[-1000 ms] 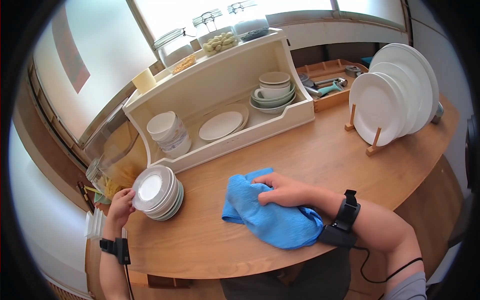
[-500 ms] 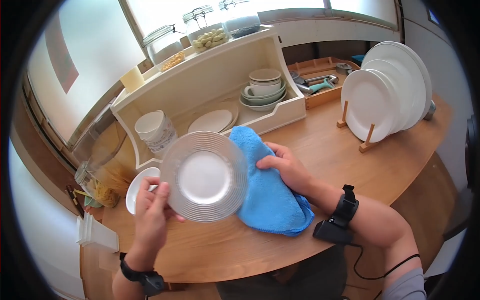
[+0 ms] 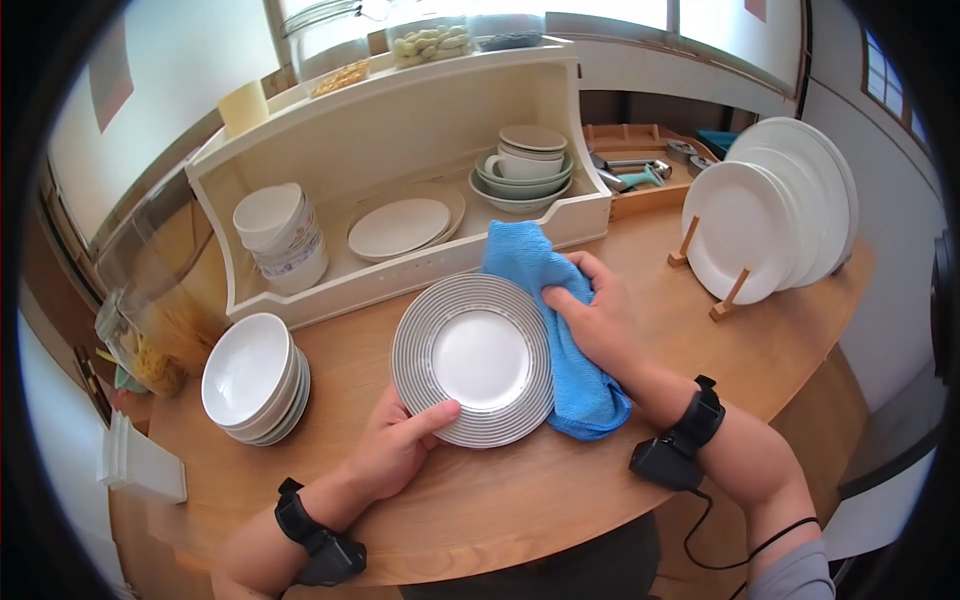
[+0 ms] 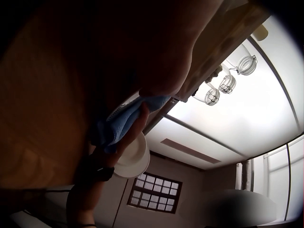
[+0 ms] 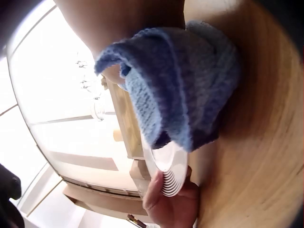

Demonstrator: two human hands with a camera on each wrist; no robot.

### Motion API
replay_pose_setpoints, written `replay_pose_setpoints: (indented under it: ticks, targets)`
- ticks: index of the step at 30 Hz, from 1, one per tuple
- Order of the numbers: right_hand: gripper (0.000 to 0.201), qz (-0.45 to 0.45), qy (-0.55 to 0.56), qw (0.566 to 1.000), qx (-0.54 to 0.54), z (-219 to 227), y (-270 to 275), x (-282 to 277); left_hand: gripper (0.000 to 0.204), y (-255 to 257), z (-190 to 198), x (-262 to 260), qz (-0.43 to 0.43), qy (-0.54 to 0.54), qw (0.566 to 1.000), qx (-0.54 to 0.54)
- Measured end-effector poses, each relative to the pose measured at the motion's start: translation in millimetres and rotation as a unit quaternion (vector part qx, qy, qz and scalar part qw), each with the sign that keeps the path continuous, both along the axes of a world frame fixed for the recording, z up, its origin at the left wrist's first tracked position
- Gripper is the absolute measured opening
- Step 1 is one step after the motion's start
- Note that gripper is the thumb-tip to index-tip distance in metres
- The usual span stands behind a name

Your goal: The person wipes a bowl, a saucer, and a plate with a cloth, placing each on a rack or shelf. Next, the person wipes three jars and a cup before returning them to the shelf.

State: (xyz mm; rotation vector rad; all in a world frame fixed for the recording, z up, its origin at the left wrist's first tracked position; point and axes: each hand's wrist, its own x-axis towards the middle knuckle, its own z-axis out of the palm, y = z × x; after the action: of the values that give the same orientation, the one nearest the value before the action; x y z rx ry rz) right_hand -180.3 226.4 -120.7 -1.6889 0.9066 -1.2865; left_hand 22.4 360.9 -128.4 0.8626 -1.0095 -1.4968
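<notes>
head view: left hand [image 3: 392,447] pinches the near left rim of the ringed plate [image 3: 481,360], thumb on its face; plate is held tilted over the bench [image 3: 600,480], near the middle. right hand [image 3: 600,318] grips the blue cloth [image 3: 560,335], thumb against it, cloth against the plate's right edge. stack of bowls [image 3: 257,378] on the bench to the left. far side: white shelf [image 3: 400,270] with cups, bowls and plates inside, jars on top. right: large white plates [image 3: 780,215] upright in a wooden rack [image 3: 730,298].

left wrist view: dark; left hand's grip is not clear here. blue cloth and right hand visible beyond it, with a sliver of plate at the cloth.

right wrist view: cloth hangs in folds in front of the plate; left hand's thumb lies on the ringed rim. right hand's fingers mostly hidden by cloth.
</notes>
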Motion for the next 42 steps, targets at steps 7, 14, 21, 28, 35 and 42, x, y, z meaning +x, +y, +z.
replay_pose_setpoints:
  ticks: [7, 14, 21, 28, 35, 42]
  targets:
    - [0.022, -0.070, -0.030, 0.988, -0.132, 35.3, 22.3, -3.9, 0.052, 0.1, -0.3, 4.1, -0.012, 0.073, 0.997, 0.034]
    - [0.029, 0.059, 0.074, 0.975, -0.203, 22.9, 45.4, 25.1, 0.063, 1.8, -4.7, 3.7, -0.065, 0.035, 0.997, -0.001]
    - [0.030, 0.345, 0.219, 0.891, -0.195, 25.4, 50.6, 15.4, 0.065, 0.0, -9.5, 9.7, -0.051, 0.085, 0.995, 0.020]
    - [0.021, 0.172, 0.286, 0.899, -0.282, 17.1, 21.6, -2.1, 0.067, -2.8, -3.2, 9.1, -0.020, 0.117, 0.993, 0.028]
    - [0.041, -0.020, 0.171, 0.898, -0.405, 29.8, 21.8, 19.8, 0.062, -3.3, -2.6, 2.7, -0.081, 0.052, 0.995, 0.015]
    - [0.041, 0.295, 0.248, 0.856, -0.344, 22.8, 43.9, 19.7, 0.063, -8.5, -9.5, 14.3, -0.061, 0.127, 0.989, 0.049]
